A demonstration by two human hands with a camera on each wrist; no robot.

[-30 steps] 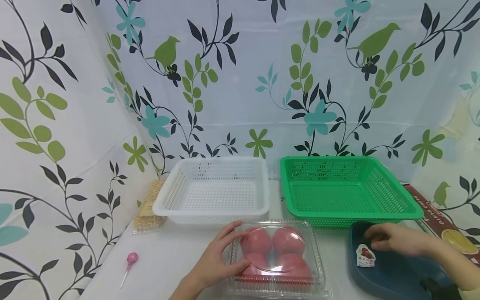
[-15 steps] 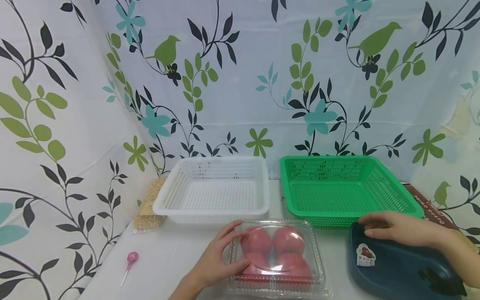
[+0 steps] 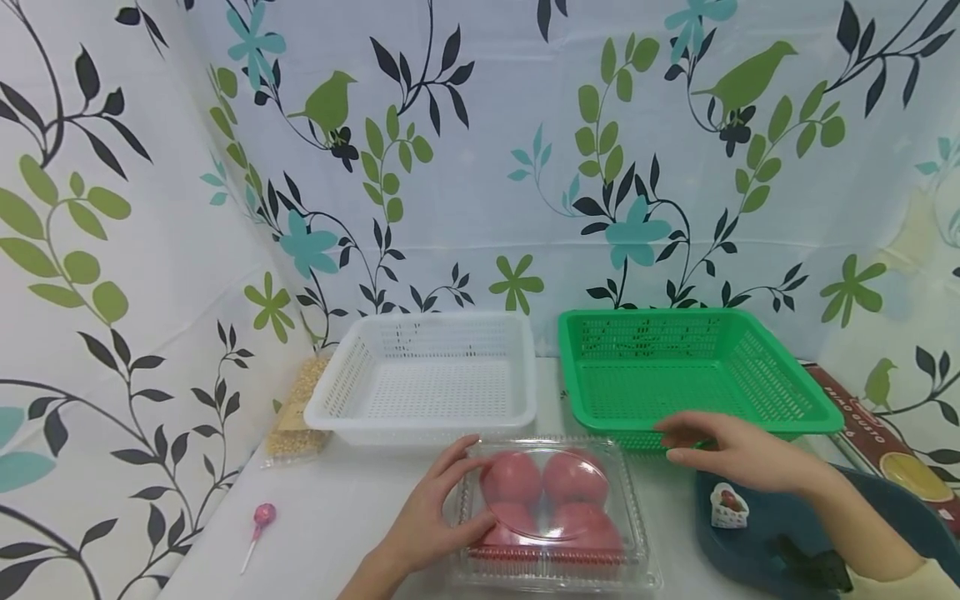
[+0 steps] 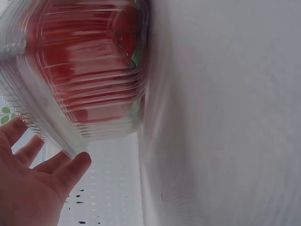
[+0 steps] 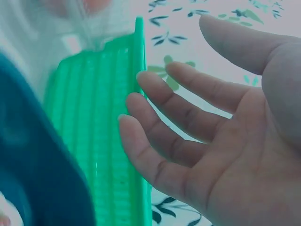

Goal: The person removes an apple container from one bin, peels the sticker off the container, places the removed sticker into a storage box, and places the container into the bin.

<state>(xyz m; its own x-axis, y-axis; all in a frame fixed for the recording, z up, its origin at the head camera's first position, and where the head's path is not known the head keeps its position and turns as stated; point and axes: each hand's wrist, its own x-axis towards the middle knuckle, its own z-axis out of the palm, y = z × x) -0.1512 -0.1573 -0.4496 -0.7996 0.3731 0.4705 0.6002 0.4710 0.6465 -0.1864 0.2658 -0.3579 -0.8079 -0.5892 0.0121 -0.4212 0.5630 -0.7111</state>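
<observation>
A clear plastic clamshell box (image 3: 555,575) holds several round red fruits (image 3: 576,477), whose kind I cannot tell through the lid. My left hand (image 3: 435,517) grips the box at its left side. Thumb and forefinger lie on the lid in the head view, and the fingertips meet the rim in the left wrist view. My right hand (image 3: 738,454) hovers bare, fingers loosely bent and spread, over the front edge of the green basket (image 3: 645,400). Below it lies a dark blue tray (image 3: 757,542) with a small cherry-printed packet (image 3: 727,507) and a black object (image 3: 813,567).
A white basket (image 3: 427,429) stands at the back left, beside a bag of pale grains (image 3: 300,408). A pink lollipop (image 3: 262,515) lies on the left of the table. Behind the tray on the right leans a dark red package (image 3: 885,442). Patterned cloth hangs behind everything.
My right hand has lifted away from the blue tray, moving left and forward to the green basket's front edge, with nothing in it. The left hand and box have stayed put.
</observation>
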